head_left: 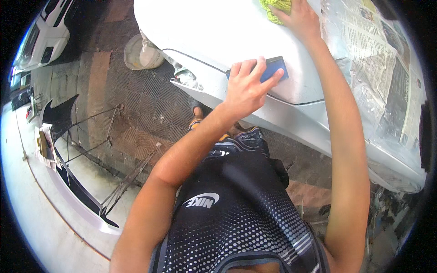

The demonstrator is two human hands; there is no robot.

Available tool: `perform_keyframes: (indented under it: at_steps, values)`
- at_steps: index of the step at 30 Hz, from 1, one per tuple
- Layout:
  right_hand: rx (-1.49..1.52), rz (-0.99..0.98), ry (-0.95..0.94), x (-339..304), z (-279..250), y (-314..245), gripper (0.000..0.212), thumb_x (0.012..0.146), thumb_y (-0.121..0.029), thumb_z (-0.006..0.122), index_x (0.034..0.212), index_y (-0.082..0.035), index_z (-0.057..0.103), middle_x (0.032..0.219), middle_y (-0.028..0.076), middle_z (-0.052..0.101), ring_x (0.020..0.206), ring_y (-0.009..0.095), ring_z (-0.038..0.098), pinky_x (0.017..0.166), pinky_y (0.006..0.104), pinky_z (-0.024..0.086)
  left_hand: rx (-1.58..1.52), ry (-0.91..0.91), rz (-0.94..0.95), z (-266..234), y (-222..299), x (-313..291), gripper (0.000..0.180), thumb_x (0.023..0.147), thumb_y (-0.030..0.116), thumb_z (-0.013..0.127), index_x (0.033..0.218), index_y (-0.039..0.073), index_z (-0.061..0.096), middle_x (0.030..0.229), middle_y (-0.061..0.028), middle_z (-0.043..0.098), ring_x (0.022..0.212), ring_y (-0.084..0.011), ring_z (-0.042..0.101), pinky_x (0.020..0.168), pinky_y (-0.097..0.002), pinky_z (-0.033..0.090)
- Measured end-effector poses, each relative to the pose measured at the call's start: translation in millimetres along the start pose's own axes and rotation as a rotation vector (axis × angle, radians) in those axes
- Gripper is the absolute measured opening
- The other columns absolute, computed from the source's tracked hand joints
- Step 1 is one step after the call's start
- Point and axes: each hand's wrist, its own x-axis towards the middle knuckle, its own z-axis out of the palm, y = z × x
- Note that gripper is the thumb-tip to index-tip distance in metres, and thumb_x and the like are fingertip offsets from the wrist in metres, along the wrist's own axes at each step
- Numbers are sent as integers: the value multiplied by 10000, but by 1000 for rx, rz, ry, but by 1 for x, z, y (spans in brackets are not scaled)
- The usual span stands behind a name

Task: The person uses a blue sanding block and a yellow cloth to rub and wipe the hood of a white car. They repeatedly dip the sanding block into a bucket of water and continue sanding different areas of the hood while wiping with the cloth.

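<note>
My left hand (246, 88) is closed over a blue sanding block (276, 68) with a dark edge, its fingers bent across the top. The block lies flat on a white car panel (200, 27), close to the seam along the panel's near edge. Farther off and to the right, my right hand (304, 20) grips a crumpled yellow-green cloth (277, 9) against the same panel. Part of that cloth is cut off by the top of the view.
Newspaper and clear plastic sheeting (364, 68) cover the car on the right. A whitish bucket (142, 53) stands on the floor left of the car. At the left, a thin metal stand (109, 123) is beside a loose bumper-like part (75, 195). Another white vehicle (48, 38) is at far left.
</note>
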Motion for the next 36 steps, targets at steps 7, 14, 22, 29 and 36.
perform_keyframes:
  at_steps: [7, 14, 22, 29, 36]
  values:
    - [59, -63, -6, 11, 4, -15, 744, 870, -480, 772, 1482, -189, 464, 1379, 86, 577, 1176, 324, 648, 926, 431, 567, 349, 214, -754, -27, -183, -6, 192, 897, 217, 699, 1049, 113, 754, 890, -147, 679, 855, -338, 628, 824, -516, 471]
    - [1, -31, -6, -2, 0, 5, 750, 873, -487, 766, 1488, -188, 457, 1379, 85, 574, 1177, 322, 648, 926, 430, 567, -118, -18, 223, -27, 3, 2, 460, 803, 163, 693, 1260, 218, 689, 1158, -178, 651, 995, -309, 627, 822, -463, 500]
    - [30, -67, -15, 5, 12, -5, 757, 877, -495, 760, 1494, -186, 449, 1378, 83, 572, 1178, 320, 648, 927, 428, 566, 119, -226, -727, 13, -145, -25, 409, 905, 260, 726, 1310, 203, 727, 1210, -142, 671, 1016, -274, 631, 913, -456, 480]
    - [11, -67, 5, 7, 3, -4, 763, 880, -502, 755, 1499, -185, 442, 1378, 81, 569, 1178, 317, 648, 927, 427, 565, 264, 91, -429, -43, -171, -24, 280, 985, 247, 664, 1241, 166, 742, 1004, -110, 705, 847, -289, 646, 748, -463, 492]
    - [-29, -19, -49, -1, 8, 6, 769, 883, -509, 749, 1505, -184, 435, 1377, 80, 567, 1179, 315, 647, 928, 426, 565, 2, 174, -88, -6, -77, -19, 496, 785, 165, 721, 1274, 246, 727, 1193, -168, 677, 1071, -332, 633, 840, -515, 482]
